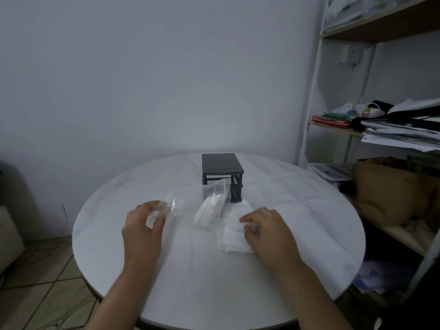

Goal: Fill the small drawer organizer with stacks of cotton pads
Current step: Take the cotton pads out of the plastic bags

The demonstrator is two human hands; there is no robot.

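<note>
While left hand [142,222] pinches plastic bag [177,202], right hand [266,227] curled round cotton pads [234,240].

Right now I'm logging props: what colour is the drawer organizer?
The drawer organizer is dark grey; the head view shows it best.

One wide-angle head view faces forward and down at the table [214,294], close above it. The left hand [142,225] and right hand [269,229] enter from the frame's lower edge; the wall [166,67] fills the top.
</note>
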